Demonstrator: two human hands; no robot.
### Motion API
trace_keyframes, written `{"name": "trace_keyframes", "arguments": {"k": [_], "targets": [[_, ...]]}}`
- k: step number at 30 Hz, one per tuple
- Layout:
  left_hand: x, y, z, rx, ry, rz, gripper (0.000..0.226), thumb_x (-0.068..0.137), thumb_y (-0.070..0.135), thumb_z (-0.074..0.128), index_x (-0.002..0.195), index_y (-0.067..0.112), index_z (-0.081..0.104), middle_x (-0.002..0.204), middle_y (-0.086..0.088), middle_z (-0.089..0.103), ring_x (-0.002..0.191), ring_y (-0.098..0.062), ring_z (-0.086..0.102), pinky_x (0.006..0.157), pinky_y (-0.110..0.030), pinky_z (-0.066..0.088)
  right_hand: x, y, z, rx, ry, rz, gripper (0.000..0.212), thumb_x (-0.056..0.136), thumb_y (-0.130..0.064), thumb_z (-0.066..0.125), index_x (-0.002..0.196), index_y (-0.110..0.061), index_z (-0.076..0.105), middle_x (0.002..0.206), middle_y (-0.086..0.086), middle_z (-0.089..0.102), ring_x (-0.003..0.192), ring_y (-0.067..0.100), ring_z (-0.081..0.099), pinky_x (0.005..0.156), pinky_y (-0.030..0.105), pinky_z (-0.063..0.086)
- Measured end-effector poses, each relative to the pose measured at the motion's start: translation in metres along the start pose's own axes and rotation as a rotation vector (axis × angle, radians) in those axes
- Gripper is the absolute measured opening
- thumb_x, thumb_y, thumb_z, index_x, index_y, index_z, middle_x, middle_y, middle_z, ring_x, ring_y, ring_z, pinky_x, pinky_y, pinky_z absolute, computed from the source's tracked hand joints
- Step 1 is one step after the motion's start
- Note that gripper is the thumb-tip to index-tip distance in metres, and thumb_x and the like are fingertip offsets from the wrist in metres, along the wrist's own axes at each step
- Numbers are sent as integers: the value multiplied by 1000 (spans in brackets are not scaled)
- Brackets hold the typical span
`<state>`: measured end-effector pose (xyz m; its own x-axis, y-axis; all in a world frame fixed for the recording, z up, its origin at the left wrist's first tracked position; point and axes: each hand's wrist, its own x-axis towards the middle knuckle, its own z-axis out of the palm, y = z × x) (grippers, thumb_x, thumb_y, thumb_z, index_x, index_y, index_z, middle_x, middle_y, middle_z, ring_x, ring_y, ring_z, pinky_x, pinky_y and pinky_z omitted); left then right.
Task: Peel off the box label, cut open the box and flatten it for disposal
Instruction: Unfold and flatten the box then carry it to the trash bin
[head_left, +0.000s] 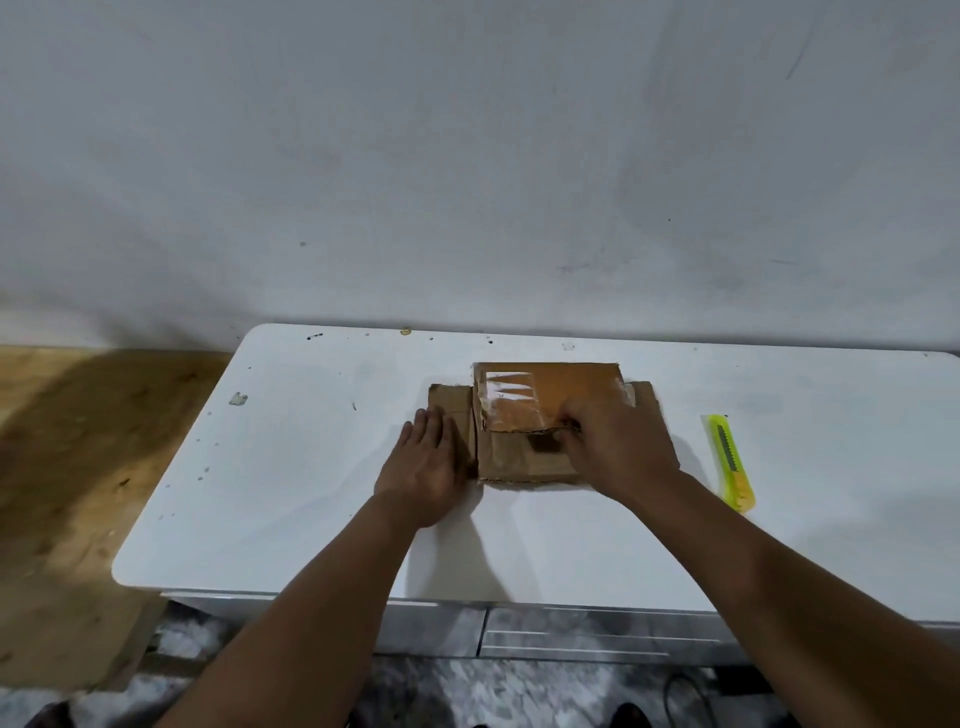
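A brown cardboard box (524, 452) lies flattened on the white table (311, 467), with its flaps spread left and right. Clear tape (506, 397) shines on its upper panel. My left hand (423, 467) rests flat, fingers together and palm down, on the left flap. My right hand (618, 447) presses on the right part of the box, and its fingertips curl at the front edge of the upper panel. A yellow-green utility knife (731, 462) lies on the table to the right of the box, apart from both hands.
The table stands against a white wall (467, 182). A small scrap (238, 399) lies at the table's left side. A wooden surface (62, 467) lies to the left, lower down. Steel drawer fronts (571, 634) show under the table's front edge.
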<state>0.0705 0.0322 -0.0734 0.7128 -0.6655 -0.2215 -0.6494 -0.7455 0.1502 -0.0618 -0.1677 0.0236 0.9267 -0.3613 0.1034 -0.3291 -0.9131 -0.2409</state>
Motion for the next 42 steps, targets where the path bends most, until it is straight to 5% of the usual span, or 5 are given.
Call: {"name": "trace_keyframes", "arguments": {"k": [11,23,31,36,42], "targets": [[-2,1,0,-4,-39,128,60,105,27,29,161,11,14,165,-25,5,151,-49,7,123,-50,19,-4,-5,-2,-57,-66,-15,15,94,-36,53,103,-30,64,104,-9,66,95,17,61,59,25,28],[-18,3,7,-29,-6,163,59,103,34,30,158,14,28,166,-21,15,152,-44,14,123,-47,23,15,7,28,-57,-184,-23,23,96,-25,46,118,-23,53,130,1,58,119,23,54,108,55,36],[-37,16,16,24,4,121,86,89,55,-12,162,13,7,168,-20,-2,155,-39,-5,127,-46,9,7,31,67,-64,-467,-68,67,100,-47,31,155,-30,-4,164,2,-13,151,23,-10,122,48,9],[-36,16,12,-94,0,83,68,105,53,10,161,15,16,170,-12,6,157,-32,0,127,-41,10,7,36,77,-99,-519,-77,67,100,-55,18,152,-33,-19,158,-2,-31,147,20,-26,121,44,-7],[-13,23,-15,-68,209,24,28,100,30,42,93,19,67,103,-3,66,92,-27,58,70,-31,36,18,43,78,-95,-558,-77,71,98,-58,23,153,-35,-16,160,-3,-28,148,19,-23,121,45,-6]]}}
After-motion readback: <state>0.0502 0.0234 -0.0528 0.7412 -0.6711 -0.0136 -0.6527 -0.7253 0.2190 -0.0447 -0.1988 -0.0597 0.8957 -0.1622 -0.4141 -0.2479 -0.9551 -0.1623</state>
